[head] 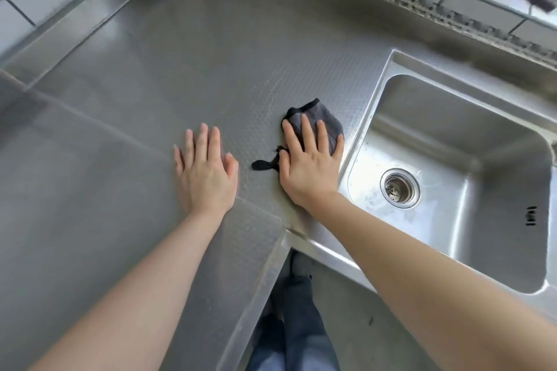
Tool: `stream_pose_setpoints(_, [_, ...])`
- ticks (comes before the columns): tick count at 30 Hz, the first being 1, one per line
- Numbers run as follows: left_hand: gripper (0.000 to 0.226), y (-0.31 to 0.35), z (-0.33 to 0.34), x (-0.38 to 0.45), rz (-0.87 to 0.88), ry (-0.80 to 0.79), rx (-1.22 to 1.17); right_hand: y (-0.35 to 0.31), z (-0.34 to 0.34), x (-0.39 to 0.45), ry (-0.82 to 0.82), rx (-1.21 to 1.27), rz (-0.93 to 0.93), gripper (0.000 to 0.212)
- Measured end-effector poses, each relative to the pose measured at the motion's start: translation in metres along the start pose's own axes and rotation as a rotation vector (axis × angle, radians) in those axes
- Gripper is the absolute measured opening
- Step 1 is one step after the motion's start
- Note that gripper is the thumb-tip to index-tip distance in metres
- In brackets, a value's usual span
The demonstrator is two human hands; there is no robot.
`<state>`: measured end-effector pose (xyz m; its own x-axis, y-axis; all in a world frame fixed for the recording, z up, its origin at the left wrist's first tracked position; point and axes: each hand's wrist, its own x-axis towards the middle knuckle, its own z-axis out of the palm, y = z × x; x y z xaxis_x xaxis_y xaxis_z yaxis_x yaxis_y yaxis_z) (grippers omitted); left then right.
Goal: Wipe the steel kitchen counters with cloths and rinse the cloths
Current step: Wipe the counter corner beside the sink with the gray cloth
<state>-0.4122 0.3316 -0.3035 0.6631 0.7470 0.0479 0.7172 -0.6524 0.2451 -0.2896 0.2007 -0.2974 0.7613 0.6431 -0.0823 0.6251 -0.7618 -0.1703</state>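
Pressing flat, the right hand [310, 159] is pinning a crumpled dark grey cloth [319, 122] to the embossed steel tabletop [211, 48] beside the sink [452, 135]; left hand [206, 172] is resting open, empty. Rinsing apparently remains.

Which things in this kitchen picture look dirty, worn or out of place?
Little stands out. The steel sink basin shows pale, streaky residue around its round drain. The small grey cloth under the flat right hand has a dark frayed strip trailing beside the thumb. The left hand rests flat on the steel counter.
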Motion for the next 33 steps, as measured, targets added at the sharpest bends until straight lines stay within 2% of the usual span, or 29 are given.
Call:
stream_pose_setpoints(3, [0.056, -0.003, 0.000, -0.001, 0.017, 0.010, -0.002, -0.018, 0.004, -0.039, -0.015, -0.025, -0.189, 0.055])
stream_pose_setpoints(6, [0.056, -0.008, 0.001, -0.002, 0.022, 0.010, 0.008, 0.000, 0.006, -0.085, -0.049, -0.055, -0.360, 0.055])
stream_pose_setpoints(10, [0.055, -0.013, 0.005, -0.014, -0.012, 0.020, 0.017, 0.034, 0.006, -0.113, -0.066, -0.084, -0.274, 0.056])
stream_pose_setpoints(14, [0.055, -0.016, 0.009, -0.015, -0.058, 0.045, 0.037, 0.004, 0.004, -0.092, -0.121, -0.070, -0.237, 0.059])
stream_pose_setpoints(17, [0.056, 0.011, 0.008, -0.008, 0.063, 0.035, 0.011, -0.005, -0.004, -0.071, -0.089, -0.038, -0.138, 0.059])
stream_pose_setpoints(21, [0.055, 0.004, 0.008, 0.000, 0.043, 0.057, 0.016, 0.011, -0.006, -0.087, -0.107, -0.062, -0.311, 0.057])
stream_pose_setpoints(23, [0.055, 0.000, 0.008, 0.001, 0.046, 0.054, 0.018, 0.034, -0.006, -0.111, -0.105, -0.074, -0.331, 0.056])
stream_pose_setpoints(27, [0.054, -0.002, 0.008, -0.001, 0.030, 0.071, 0.024, 0.064, -0.002, -0.154, -0.104, -0.059, -0.194, 0.058])
stream_pose_setpoints(30, [0.053, -0.003, 0.008, 0.000, 0.033, 0.086, 0.030, 0.046, 0.000, -0.144, -0.121, -0.016, -0.136, 0.059])
stream_pose_setpoints(33, [0.053, -0.002, 0.008, 0.000, 0.039, 0.093, 0.027, 0.016, 0.002, -0.118, -0.104, 0.046, 0.016, 0.061])
